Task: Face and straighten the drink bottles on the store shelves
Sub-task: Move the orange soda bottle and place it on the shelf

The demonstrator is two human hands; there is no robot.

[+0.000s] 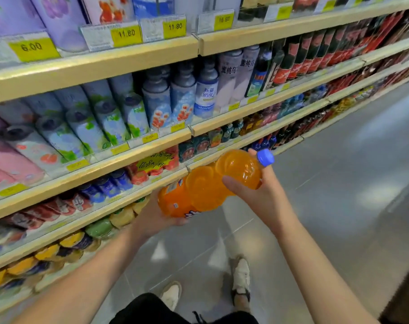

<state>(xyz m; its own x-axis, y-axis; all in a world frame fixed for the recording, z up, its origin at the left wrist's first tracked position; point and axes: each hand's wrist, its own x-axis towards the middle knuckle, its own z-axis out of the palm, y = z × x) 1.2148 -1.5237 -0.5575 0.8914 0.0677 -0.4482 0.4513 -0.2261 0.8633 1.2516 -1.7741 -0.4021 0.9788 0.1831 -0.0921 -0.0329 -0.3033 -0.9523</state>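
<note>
A person in black shorts [152,309] and pale shoes [241,277] stood on a grey tiled floor [327,206] in a store aisle, both bare forearms reaching forward. The left hand [156,218] cupped the base of an orange bottle [210,185] from below, fingers curled under it, while the right hand [257,192] wrapped around the bottle's upper part, thumb pressed on the near side and fingers closed behind the neck. The bottle lay nearly on its side in the air, just in front of the shelves [93,169], its blue cap [265,157] pointing up and to the right, its label end low on the left. Beside the left hand, the lower tiers held rows of orange, yellow and green drinks, with red and blue cans above them. Higher up stood pastel bottles [100,122] in pink, white and blue, then dark bottles with red labels [299,59] running away down the aisle. Yellow price tags [126,33] lined the shelf edges, the top ones reading 6.00, 11.80 and 16.80.
</note>
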